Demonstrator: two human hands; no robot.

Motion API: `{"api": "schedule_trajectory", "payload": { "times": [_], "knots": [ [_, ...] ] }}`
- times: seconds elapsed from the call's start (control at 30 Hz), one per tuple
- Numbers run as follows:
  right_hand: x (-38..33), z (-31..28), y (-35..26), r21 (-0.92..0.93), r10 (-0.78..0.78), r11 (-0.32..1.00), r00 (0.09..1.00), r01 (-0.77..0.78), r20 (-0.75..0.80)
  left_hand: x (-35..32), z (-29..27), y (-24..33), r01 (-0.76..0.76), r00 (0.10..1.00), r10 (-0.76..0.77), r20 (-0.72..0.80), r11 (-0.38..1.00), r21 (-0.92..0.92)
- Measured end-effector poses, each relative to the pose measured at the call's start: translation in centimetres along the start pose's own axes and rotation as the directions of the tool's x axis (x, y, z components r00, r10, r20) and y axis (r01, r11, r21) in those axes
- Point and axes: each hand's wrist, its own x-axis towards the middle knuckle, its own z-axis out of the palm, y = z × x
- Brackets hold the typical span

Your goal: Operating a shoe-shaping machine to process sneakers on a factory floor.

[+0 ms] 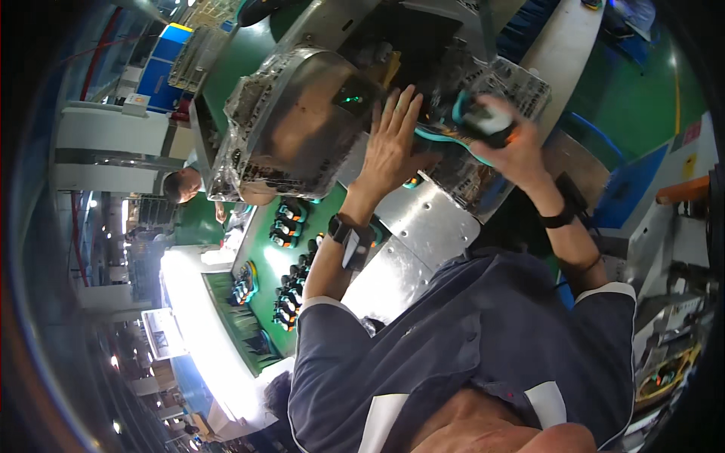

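My right hand (513,151) is curled around a dark shoe (487,119) with a white part and a teal edge, blurred by motion. My left hand (389,147) stretches flat with its fingers extended, palm away, at the dark opening of a machine wrapped in clear plastic. Between the hands runs a curved teal edge (445,136), which looks like the sole of a second shoe, lying at the machine's opening. Whether my left palm touches that shoe is hidden.
The machine's rounded hood (302,113), with a small green light, stands left of my left hand. A perforated metal plate (430,226) lies in front of me. Farther left, several shoes (287,223) stand on a green surface, near another person (183,185).
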Motion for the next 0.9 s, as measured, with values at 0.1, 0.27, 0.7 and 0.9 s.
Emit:
{"api": "schedule_trajectory", "payload": {
  "times": [0.1, 0.27, 0.7, 0.9],
  "knots": [
    [-1.4, 0.8, 0.2, -0.170, -0.032, 0.985, 0.999, 0.033, 0.006, -0.8, 3.5, -1.4, 0.080, 0.995, -0.092, -0.030, 0.960, -0.270],
    [0.6, -0.7, -4.3, -0.405, 0.159, 0.910, 0.975, -0.084, 0.154, -0.5, 5.8, -1.3, 0.115, 0.979, -0.154, -0.134, 0.958, -0.262],
    [5.1, 5.3, -5.7, -0.895, 0.215, 0.438, 0.958, 0.082, 0.192, -1.4, 5.5, -1.1, 0.059, 0.933, -0.214, -0.288, 0.885, -0.463],
    [0.5, 2.7, -6.4, -0.759, -0.107, 0.642, 0.993, 0.106, 0.048, -1.2, 4.9, 1.3, 0.121, 0.935, -0.347, -0.076, 0.512, -0.850]
  ]
}}
